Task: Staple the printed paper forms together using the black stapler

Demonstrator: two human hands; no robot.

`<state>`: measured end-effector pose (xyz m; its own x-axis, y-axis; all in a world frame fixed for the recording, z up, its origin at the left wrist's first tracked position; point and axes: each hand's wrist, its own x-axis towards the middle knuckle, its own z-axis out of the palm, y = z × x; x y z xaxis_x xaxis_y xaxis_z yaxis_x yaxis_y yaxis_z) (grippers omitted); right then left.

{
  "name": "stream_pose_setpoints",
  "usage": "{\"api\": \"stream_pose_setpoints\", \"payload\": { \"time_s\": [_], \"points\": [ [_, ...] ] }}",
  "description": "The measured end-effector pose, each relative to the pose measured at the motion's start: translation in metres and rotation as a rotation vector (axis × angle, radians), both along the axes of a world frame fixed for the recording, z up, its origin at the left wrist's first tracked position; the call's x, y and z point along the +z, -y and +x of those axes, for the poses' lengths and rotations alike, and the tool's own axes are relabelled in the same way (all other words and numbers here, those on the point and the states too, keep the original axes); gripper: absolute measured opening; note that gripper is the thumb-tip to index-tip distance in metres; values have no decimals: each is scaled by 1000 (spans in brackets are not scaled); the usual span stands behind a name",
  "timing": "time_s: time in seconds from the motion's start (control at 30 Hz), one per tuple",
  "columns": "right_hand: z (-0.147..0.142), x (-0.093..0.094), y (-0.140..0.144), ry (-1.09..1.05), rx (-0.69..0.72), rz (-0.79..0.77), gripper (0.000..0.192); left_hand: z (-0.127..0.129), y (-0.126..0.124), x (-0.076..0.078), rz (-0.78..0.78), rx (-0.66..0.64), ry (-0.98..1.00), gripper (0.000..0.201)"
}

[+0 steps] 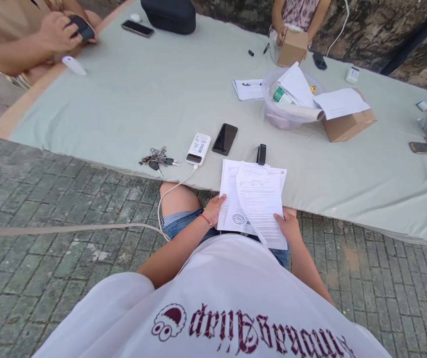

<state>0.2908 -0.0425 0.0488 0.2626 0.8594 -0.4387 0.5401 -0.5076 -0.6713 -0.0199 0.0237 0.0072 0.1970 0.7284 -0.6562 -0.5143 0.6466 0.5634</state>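
Observation:
Several printed sheets of paper (260, 199) lie fanned over one another above my lap, their far ends resting on the table edge. A round stamp mark shows on one sheet at the lower left. My left hand (213, 208), with a red string at the wrist, pinches the left edge of the sheets. On the other side my right hand (288, 226) grips their right edge, thumb on top. Just beyond the papers is a small black stapler-like object (261, 154). A black phone (225, 139) and a white power bank (198, 149) with a cable plugged in lie to its left.
A bunch of keys (158, 160) lies near the front edge. Farther back, a clear plastic tub (284, 119) holds papers, beside a cardboard box (348, 125). Other people sit around the table (124, 99); one holds a small box (292, 47). A black case (168, 16) stands far left.

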Motion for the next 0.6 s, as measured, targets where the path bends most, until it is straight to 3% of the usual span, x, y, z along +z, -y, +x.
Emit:
{"api": "stream_pose_setpoints", "payload": {
  "time_s": [0.13,0.4,0.5,0.6],
  "points": [
    [33,15,-3,148,-64,97,49,-2,-3,-6,23,1,-22,54],
    [127,47,16,42,-392,317,47,-7,0,-6,91,12,-95,65],
    [126,53,16,-86,-467,374,48,-12,2,-6,107,16,-105,67],
    [100,52,8,-231,-426,369,48,-16,5,-4,128,-1,-111,66]
  ]
}}
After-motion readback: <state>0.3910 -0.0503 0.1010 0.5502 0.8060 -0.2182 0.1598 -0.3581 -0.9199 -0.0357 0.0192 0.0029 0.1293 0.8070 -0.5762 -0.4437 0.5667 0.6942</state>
